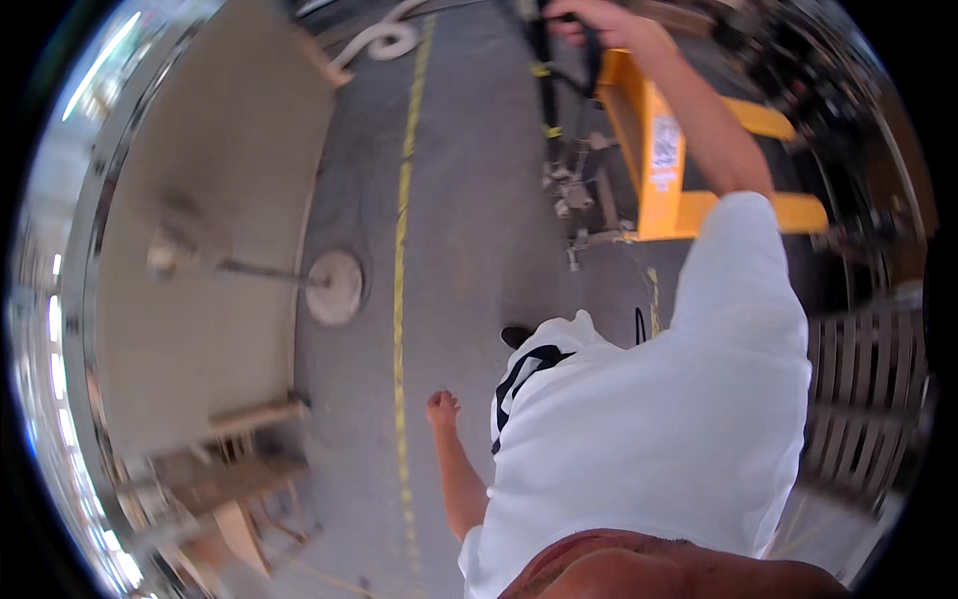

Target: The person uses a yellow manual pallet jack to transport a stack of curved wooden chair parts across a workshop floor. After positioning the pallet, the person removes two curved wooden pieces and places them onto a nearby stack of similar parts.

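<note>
My right arm stretches forward, and my right hand (pixel 591 20) is closed around the black handle (pixel 591 58) of a yellow pallet jack (pixel 654 170). The jack stands on the grey floor at the front right, with its two yellow forks pointing right. A pale printed label shows on its upright side, and its wheels and linkage sit low beside the forks. My left hand (pixel 443 407) hangs at my left side above the floor. Its fingers are loosely curled, and nothing shows in them.
A yellow line (pixel 401 250) runs along the grey floor. To the left stands a large beige panel (pixel 220 220), with a round-based stand (pixel 334 288) beside it. Wooden furniture (pixel 235 489) is at the lower left, slatted pallets (pixel 863 399) at the right, dark machinery at the upper right.
</note>
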`<action>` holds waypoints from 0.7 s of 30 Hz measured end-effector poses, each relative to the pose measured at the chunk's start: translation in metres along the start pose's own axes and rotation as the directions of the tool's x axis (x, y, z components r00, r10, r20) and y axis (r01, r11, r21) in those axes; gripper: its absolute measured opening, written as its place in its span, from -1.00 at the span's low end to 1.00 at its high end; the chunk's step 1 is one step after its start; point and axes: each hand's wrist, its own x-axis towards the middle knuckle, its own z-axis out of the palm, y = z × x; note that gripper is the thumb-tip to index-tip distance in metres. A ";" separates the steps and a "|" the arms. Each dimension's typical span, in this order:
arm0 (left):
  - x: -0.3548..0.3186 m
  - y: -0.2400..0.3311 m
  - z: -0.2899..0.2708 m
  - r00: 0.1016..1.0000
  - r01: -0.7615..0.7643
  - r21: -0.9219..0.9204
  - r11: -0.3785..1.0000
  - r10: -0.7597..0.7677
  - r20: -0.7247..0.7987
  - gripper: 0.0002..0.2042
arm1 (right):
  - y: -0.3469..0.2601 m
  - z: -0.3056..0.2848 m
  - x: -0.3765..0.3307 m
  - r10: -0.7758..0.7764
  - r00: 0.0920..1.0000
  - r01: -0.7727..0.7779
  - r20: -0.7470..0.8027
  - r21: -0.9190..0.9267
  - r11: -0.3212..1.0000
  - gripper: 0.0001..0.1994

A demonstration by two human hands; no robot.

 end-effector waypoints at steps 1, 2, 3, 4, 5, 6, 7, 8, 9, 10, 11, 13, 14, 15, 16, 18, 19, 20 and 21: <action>0.011 0.020 -0.013 1.000 -0.018 0.064 0.998 0.018 -0.008 -0.73 | 0.013 0.052 0.022 -0.145 0.951 0.086 -0.274 -0.216 0.973 -0.80; 0.030 0.049 -0.020 0.998 -0.054 0.129 0.990 0.053 0.017 -0.70 | 0.014 0.099 0.023 -0.143 0.957 0.094 -0.251 -0.196 0.976 -0.78; 0.057 0.086 -0.021 0.993 -0.112 0.189 0.976 0.104 0.055 -0.67 | 0.014 0.123 0.021 -0.138 0.957 0.081 -0.253 -0.223 0.971 -0.75; 0.094 0.119 -0.029 0.949 -0.317 0.328 0.890 0.298 0.106 -0.62 | 0.013 0.147 0.032 -0.136 0.956 0.072 -0.260 -0.241 0.968 -0.76; 0.128 0.148 -0.043 0.869 -0.488 0.443 0.752 0.468 0.162 -0.57 | 0.013 0.181 0.045 -0.138 0.954 0.066 -0.266 -0.260 0.963 -0.77; 0.139 0.200 -0.032 0.773 -0.622 0.479 0.619 0.583 0.250 -0.54 | 0.024 0.201 0.047 -0.163 0.940 0.070 -0.299 -0.297 0.952 -0.80; 0.119 0.278 0.007 0.641 -0.754 0.474 0.454 0.666 0.382 -0.52 | 0.046 0.198 0.047 -0.142 0.932 0.056 -0.332 -0.258 0.965 -0.81; 0.074 0.344 0.023 0.530 -0.797 0.552 0.245 0.722 0.445 -0.49 | 0.063 0.230 0.035 -0.145 0.922 0.046 -0.359 -0.271 0.962 -0.84; 0.085 0.377 0.023 0.279 -0.942 0.297 0.157 0.857 0.434 -0.38 | 0.069 0.265 0.038 -0.134 0.932 0.024 -0.337 -0.311 0.950 -0.82; 0.071 0.416 0.035 0.124 -0.956 0.294 -0.023 0.872 0.474 -0.32 | 0.085 0.291 0.040 -0.108 0.935 -0.016 -0.338 -0.342 0.940 -0.80; 0.041 0.455 0.049 -0.038 -0.944 0.262 -0.201 0.854 0.518 -0.24 | 0.104 0.318 0.032 -0.101 0.918 -0.082 -0.384 -0.431 0.898 -0.78; -0.001 0.495 0.066 -0.201 -0.890 0.192 -0.414 0.733 0.649 -0.18 | 0.139 0.358 0.027 -0.077 0.895 -0.183 -0.438 -0.520 0.834 -0.74; 0.001 0.499 0.069 -0.233 -0.834 0.170 -0.524 0.616 0.753 -0.17 | 0.168 0.376 0.035 -0.061 0.893 -0.200 -0.446 -0.515 0.833 -0.72; 0.005 0.503 0.070 -0.249 -0.771 0.138 -0.622 0.494 0.833 -0.16 | 0.188 0.397 0.037 -0.038 0.883 -0.253 -0.468 -0.544 0.800 -0.73; 0.006 0.510 0.072 -0.252 -0.697 0.098 -0.711 0.370 0.894 -0.16 | 0.205 0.415 0.034 -0.018 0.873 -0.305 -0.487 -0.575 0.759 -0.74; 0.076 0.496 0.071 -0.199 -0.657 -0.007 -0.754 0.164 0.966 -0.15 | 0.250 0.457 0.034 -0.187 0.806 -0.380 -0.562 -0.733 0.564 -0.74; 0.094 0.479 0.070 -0.133 -0.599 -0.012 -0.801 0.084 0.988 -0.32 | 0.279 0.468 0.033 -0.205 0.778 -0.423 -0.594 -0.737 0.527 -0.74; 0.104 0.466 0.072 -0.007 -0.714 -0.009 -0.700 -0.006 1.000 -0.55 | 0.305 0.480 0.032 -0.220 0.759 -0.457 -0.612 -0.743 0.490 -0.73; 0.107 0.444 0.065 -0.043 -0.733 -0.029 -0.680 0.003 0.999 -0.68 | 0.324 0.493 0.024 -0.173 0.726 -0.527 -0.666 -0.700 0.482 -0.73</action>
